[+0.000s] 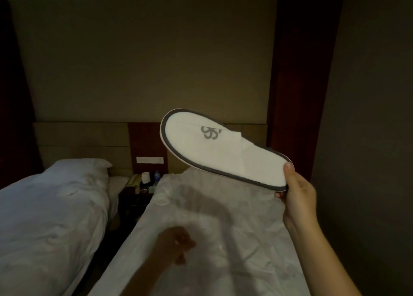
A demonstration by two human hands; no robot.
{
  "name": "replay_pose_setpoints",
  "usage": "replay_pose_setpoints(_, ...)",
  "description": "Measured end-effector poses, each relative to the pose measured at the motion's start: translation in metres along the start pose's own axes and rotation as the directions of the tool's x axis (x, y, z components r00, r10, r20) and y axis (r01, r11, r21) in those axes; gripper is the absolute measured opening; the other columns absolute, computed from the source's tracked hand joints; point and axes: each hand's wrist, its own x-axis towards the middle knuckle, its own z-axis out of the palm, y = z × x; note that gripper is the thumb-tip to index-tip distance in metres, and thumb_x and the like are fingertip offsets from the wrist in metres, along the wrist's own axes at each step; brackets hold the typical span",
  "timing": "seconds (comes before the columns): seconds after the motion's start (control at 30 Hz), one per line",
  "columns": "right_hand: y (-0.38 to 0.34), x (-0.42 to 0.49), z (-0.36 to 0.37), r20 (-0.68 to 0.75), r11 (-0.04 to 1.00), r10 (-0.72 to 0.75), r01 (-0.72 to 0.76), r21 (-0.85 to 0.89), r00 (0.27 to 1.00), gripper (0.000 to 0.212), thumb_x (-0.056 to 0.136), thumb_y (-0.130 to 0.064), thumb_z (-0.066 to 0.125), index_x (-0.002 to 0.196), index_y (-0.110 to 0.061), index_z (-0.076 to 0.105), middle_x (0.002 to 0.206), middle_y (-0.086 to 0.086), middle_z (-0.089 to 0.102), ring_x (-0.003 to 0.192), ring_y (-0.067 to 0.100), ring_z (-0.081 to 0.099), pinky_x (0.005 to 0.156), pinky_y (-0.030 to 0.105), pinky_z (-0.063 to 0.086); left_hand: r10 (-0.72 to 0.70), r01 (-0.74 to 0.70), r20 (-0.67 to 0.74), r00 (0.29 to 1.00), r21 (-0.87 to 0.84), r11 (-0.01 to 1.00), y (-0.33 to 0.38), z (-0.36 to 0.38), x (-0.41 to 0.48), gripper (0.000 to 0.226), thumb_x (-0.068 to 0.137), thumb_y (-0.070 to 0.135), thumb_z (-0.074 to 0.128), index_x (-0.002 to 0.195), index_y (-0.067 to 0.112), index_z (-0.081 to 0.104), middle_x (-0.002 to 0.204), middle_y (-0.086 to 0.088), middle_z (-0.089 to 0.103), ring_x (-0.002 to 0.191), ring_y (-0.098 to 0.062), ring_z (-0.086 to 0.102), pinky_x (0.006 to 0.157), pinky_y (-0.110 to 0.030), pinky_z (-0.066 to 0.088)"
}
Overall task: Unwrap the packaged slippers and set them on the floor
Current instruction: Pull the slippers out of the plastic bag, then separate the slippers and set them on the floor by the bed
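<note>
A dim hotel room with two beds. The person's right hand (298, 197) is raised above the nearer bed (257, 240), pinching the heel end of a flat white slipper (214, 148) between thumb and fingers. The slipper has a dark grey trim and a grey logo on its upper; its toe points up and to the left, well clear of the bedding. The left hand (175, 243) hovers low over the same bed's rumpled white sheet, fingers curled; it may be gripping thin clear wrapping, but the shadow makes that hard to tell. A second bed (51, 206) with a pillow lies to the left. Between the beds stands a dark nightstand (134, 197) holding a water bottle (157, 175).
</note>
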Motion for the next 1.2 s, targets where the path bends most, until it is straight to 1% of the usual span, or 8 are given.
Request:
replay_pose_setpoints(0.1,0.003,-0.002,-0.003,-0.006,1.000,0.007,-0.007,-0.005,1.000,0.017,0.092,-0.038,0.055,0.090,-0.025,0.066,0.095,-0.001,0.070,0.093,0.019,0.063,0.067,0.031,0.048,-0.009,0.010,0.038,0.999,-0.031,0.999,-0.014,0.017,-0.010,0.018,0.075,0.009,0.076,0.068,0.004,0.061,0.048,-0.005,0.061,0.033,-0.016,0.055,0.040,-0.028,0.048)
replay_pose_setpoints(0.23,0.003,-0.001,-0.006,-0.017,0.999,-0.032,0.031,-0.023,0.999,0.019,0.093,-0.039,0.055,0.092,-0.023,0.066,0.095,-0.001,0.069,0.092,0.018,0.063,0.062,0.028,0.047,0.189,-0.225,-0.169,0.967,-0.233,0.946,0.038,-0.004,-0.009,0.010,0.084,-0.005,0.061,0.074,-0.004,0.062,0.052,-0.004,0.064,0.036,-0.013,0.056,0.038,-0.023,0.046)
replay_pose_setpoints(0.37,0.007,-0.001,-0.009,-0.014,0.999,-0.033,0.033,-0.026,0.999,0.019,0.092,-0.040,0.055,0.091,-0.024,0.066,0.097,0.000,0.069,0.093,0.018,0.063,0.064,0.028,0.047,0.368,-0.438,-0.277,0.888,-0.263,0.859,0.097,-0.035,-0.011,0.010,0.080,0.009,0.071,0.076,0.008,0.063,0.056,-0.001,0.066,0.040,-0.011,0.057,0.042,-0.024,0.050)
replay_pose_setpoints(0.53,0.014,-0.004,-0.015,-0.023,1.000,0.006,-0.007,-0.013,1.000,0.023,0.092,-0.039,0.056,0.097,-0.020,0.068,0.102,0.005,0.070,0.094,0.020,0.063,0.066,0.030,0.049,0.421,-0.503,-0.309,0.853,-0.270,0.821,0.110,-0.044,-0.021,0.012,0.081,0.009,0.071,0.073,0.010,0.062,0.062,-0.010,0.064,0.038,-0.009,0.054,0.038,-0.017,0.040)
replay_pose_setpoints(0.63,0.021,-0.008,-0.018,-0.039,0.999,0.031,-0.032,-0.018,0.999,0.019,0.092,-0.039,0.057,0.090,-0.023,0.068,0.096,0.000,0.070,0.092,0.019,0.064,0.072,0.035,0.050,0.391,-0.466,-0.286,0.874,-0.273,0.841,0.102,-0.044,-0.021,0.013,0.087,0.005,0.062,0.076,0.010,0.060,0.058,-0.005,0.063,0.038,-0.006,0.054,0.037,-0.017,0.041)
replay_pose_setpoints(0.73,0.039,-0.016,-0.023,-0.066,0.997,0.049,-0.053,-0.061,0.997,0.021,0.093,-0.037,0.056,0.082,-0.022,0.066,0.087,-0.005,0.068,0.075,0.012,0.061,0.056,0.023,0.047,0.328,-0.381,-0.205,0.922,-0.345,0.858,0.077,-0.040,-0.019,0.020,0.092,0.001,0.048,0.078,0.011,0.058,0.058,0.005,0.066,0.041,-0.007,0.056,0.043,-0.023,0.049)
replay_pose_setpoints(0.9,0.111,-0.052,-0.057,-0.106,0.964,0.210,-0.224,-0.146,0.972,0.025,0.093,-0.039,0.056,0.074,-0.023,0.062,0.082,-0.006,0.062,0.072,0.009,0.056,0.054,0.021,0.047,0.125,-0.172,-0.162,0.979,-0.318,0.932,0.001,-0.008,-0.028,0.012,0.090,0.006,0.054,0.080,0.012,0.059,0.070,-0.002,0.063,0.049,-0.013,0.058,0.047,-0.027,0.054)
replay_pose_setpoints(1.2,0.245,-0.156,-0.162,-0.306,0.772,0.500,-0.577,-0.266,0.810,0.024,0.094,-0.035,0.055,0.077,-0.020,0.063,0.078,-0.003,0.061,0.071,0.011,0.057,0.052,0.022,0.048,-0.244,0.237,0.003,0.970,-0.246,0.940,-0.171,0.054,-0.064,0.008,0.090,0.006,0.056,0.093,0.007,0.064,0.078,-0.008,0.065,0.047,-0.007,0.059,0.047,-0.026,0.055)
